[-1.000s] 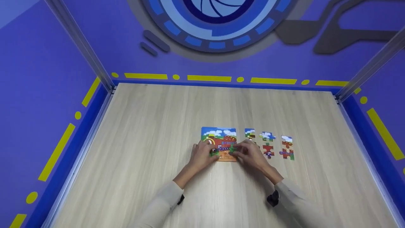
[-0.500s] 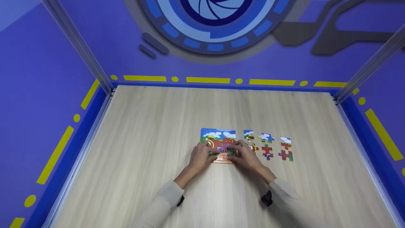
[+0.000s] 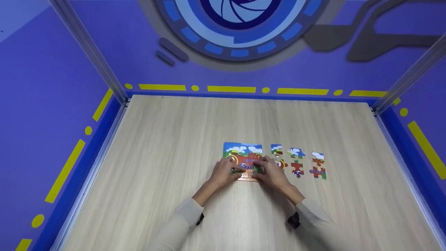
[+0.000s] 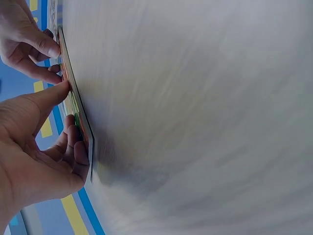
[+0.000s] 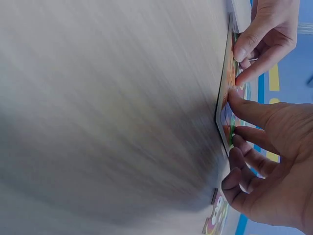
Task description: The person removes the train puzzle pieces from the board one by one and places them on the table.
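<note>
One picture board (image 3: 243,149), blue above red, orange at six o'clock, lies on the table (image 3: 167,139). Left hand (image 3: 224,172) at eight and right hand (image 3: 273,173) at four touch it; I can't tell if they pinch. Puzzle pieces (image 3: 297,168) sit at three.

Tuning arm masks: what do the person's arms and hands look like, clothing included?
Two long, pale-beige fabric sleeves; a small, black, blocky object shows near each sleeve's end, details unclear. Left hand and right hand: both bare, no gloves.
</note>
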A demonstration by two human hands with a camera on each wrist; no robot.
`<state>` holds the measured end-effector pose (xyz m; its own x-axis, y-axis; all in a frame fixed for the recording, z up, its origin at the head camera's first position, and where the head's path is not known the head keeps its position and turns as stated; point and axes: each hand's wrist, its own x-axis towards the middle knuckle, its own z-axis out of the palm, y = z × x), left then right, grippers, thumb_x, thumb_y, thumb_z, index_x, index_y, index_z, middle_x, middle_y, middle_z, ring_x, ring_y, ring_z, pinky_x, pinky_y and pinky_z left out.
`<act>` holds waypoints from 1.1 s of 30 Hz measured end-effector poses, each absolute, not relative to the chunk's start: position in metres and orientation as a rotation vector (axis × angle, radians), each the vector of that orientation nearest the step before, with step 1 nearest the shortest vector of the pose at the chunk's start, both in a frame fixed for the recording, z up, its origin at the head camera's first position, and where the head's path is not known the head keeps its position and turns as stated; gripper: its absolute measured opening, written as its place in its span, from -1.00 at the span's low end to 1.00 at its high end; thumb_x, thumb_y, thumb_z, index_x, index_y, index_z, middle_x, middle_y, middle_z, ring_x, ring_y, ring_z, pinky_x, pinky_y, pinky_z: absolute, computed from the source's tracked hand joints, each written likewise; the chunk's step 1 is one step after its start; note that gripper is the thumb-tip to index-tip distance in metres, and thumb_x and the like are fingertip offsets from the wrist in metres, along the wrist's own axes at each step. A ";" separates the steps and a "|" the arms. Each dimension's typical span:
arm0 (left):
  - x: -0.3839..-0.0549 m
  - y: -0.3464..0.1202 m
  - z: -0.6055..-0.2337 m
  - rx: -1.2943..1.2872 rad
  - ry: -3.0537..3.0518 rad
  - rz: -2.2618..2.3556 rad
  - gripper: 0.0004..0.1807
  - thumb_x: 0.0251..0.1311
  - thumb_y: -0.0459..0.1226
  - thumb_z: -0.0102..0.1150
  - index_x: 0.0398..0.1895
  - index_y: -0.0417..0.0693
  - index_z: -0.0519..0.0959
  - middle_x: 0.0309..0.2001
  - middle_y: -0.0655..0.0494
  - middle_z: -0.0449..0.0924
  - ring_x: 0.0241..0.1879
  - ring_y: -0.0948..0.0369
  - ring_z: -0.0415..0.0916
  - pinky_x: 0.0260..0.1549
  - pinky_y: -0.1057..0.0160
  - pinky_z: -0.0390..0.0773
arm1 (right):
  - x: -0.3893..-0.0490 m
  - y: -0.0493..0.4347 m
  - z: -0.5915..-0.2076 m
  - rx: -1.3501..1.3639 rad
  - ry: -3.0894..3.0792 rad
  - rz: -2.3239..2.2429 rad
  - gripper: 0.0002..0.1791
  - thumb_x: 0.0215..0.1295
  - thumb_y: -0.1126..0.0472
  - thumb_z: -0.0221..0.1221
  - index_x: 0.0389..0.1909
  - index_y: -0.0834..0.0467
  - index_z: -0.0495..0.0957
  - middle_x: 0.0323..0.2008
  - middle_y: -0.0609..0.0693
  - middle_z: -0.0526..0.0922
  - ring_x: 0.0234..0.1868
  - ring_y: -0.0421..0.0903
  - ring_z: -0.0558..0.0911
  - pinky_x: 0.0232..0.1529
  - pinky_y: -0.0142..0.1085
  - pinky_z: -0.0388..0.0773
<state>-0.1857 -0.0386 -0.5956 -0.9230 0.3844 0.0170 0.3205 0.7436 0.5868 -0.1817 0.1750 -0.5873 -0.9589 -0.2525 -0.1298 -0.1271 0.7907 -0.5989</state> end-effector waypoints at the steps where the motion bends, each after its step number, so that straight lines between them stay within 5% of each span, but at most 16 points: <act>1: -0.186 -0.039 -0.596 0.579 2.832 0.928 -0.78 0.18 -0.23 0.44 -0.10 0.15 0.82 0.01 0.00 0.68 0.06 0.06 0.56 0.07 0.03 0.52 | -0.182 0.175 -0.588 -0.294 2.774 -0.915 -0.48 0.26 0.16 0.40 0.25 0.15 0.61 0.04 0.09 0.55 -0.03 -0.03 0.51 0.06 -0.07 0.52; 11: -0.187 -0.039 -0.598 0.679 2.873 0.964 -0.80 0.13 -0.25 0.47 -0.16 0.11 0.83 -0.14 -0.01 0.64 -0.12 0.09 0.54 -0.14 0.12 0.53 | -0.193 0.172 -0.584 -0.217 2.693 -1.014 -0.58 0.18 0.32 0.43 0.07 0.26 0.62 -0.11 0.10 0.53 -0.15 -0.06 0.46 -0.05 -0.14 0.46; 21: -0.185 -0.039 -0.596 0.659 2.895 0.899 -0.79 0.14 -0.21 0.47 -0.14 0.15 0.83 -0.09 -0.02 0.65 -0.05 0.06 0.58 -0.07 0.08 0.55 | -0.192 0.168 -0.583 -0.163 2.646 -1.071 -0.48 0.20 0.31 0.43 0.15 0.24 0.47 0.00 0.14 0.57 0.07 0.05 0.55 0.24 0.02 0.51; 26: -0.186 -0.038 -0.597 0.666 2.889 0.894 -0.79 0.14 -0.20 0.47 -0.13 0.15 0.82 -0.10 -0.03 0.64 -0.06 0.06 0.57 -0.07 0.06 0.54 | -0.191 0.173 -0.585 -0.203 2.643 -1.111 -0.51 0.19 0.28 0.44 0.12 0.17 0.50 -0.07 0.10 0.64 -0.06 0.00 0.59 0.01 -0.07 0.57; 33: -0.187 -0.038 -0.594 0.654 2.848 0.904 -0.78 0.14 -0.22 0.45 -0.12 0.13 0.82 -0.07 -0.03 0.66 -0.03 0.05 0.56 -0.07 0.06 0.52 | -0.189 0.182 -0.588 -0.272 2.610 -1.192 -0.49 0.25 0.31 0.39 0.21 0.15 0.50 -0.15 0.06 0.60 -0.20 -0.08 0.49 -0.23 -0.26 0.42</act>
